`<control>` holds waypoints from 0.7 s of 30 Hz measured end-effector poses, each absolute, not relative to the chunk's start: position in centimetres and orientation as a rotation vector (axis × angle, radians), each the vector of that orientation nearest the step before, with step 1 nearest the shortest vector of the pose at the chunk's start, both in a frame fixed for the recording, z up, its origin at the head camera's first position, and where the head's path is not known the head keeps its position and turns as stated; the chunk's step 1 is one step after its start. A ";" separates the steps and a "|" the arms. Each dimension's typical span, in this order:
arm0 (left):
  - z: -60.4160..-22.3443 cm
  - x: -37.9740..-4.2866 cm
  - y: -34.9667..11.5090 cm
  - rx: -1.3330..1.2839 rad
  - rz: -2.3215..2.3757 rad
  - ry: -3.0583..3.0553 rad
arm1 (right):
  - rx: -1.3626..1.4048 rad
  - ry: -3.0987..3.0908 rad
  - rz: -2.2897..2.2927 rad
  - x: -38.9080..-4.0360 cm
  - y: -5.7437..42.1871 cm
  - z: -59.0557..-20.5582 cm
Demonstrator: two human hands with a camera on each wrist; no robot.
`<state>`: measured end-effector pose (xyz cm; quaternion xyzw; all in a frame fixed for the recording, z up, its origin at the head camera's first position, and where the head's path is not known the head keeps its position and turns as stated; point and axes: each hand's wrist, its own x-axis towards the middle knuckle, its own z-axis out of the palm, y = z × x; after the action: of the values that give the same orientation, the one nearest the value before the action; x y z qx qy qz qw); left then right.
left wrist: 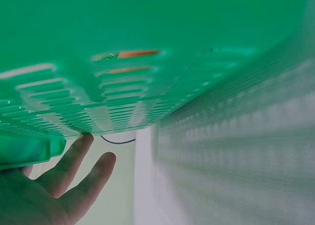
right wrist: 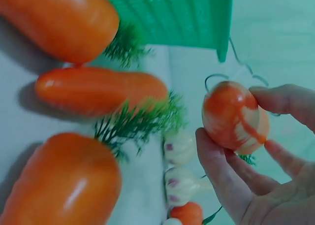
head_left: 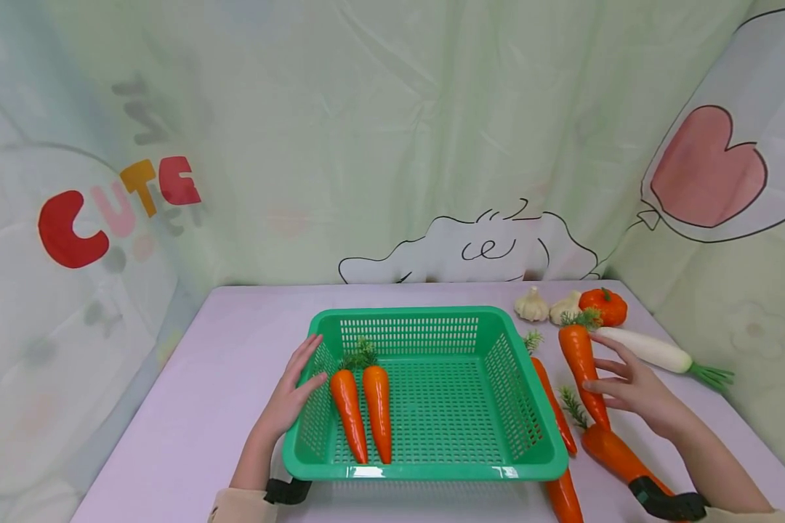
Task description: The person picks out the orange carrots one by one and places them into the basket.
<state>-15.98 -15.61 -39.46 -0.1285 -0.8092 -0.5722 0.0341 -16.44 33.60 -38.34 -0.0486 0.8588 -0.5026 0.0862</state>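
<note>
My right hand (head_left: pixel 641 388) pinches an orange carrot (head_left: pixel 578 363) between thumb and fingers, raised with its leafy top pointing away from me. In the right wrist view the held carrot (right wrist: pixel 231 114) shows its rounded end. My left hand (head_left: pixel 291 388) touches the left rim of a green plastic basket (head_left: pixel 425 472), its fingers fairly straight along the outer wall in the left wrist view. Inside the basket, at its left, lie two carrots (head_left: pixel 349 414) side by side. More carrots (head_left: pixel 628 457) lie on the table between the basket and my right arm.
Two garlic bulbs (head_left: pixel 531 305) and a small orange pumpkin (head_left: pixel 605 306) stand at the table's back right. Beside them lies a white radish (head_left: pixel 647 349) with green stems. A printed curtain (head_left: pixel 392 145) hangs behind the pale table (head_left: pixel 190 407).
</note>
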 end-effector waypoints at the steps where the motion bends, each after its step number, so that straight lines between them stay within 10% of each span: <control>1: -39.5 -16.0 -15.6 -0.396 -1.761 -2.487 | -0.139 2.554 -1.505 -16.4 33.4 -38.1; 21: -42.7 -17.6 -16.6 -0.418 -1.703 -2.484 | -0.365 2.503 -1.474 -16.0 28.8 -33.5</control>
<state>-17.62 -16.57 -42.74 -0.1372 -0.8159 -0.5593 0.0505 -16.04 28.79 -33.48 -0.1239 0.8501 -0.5005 0.1069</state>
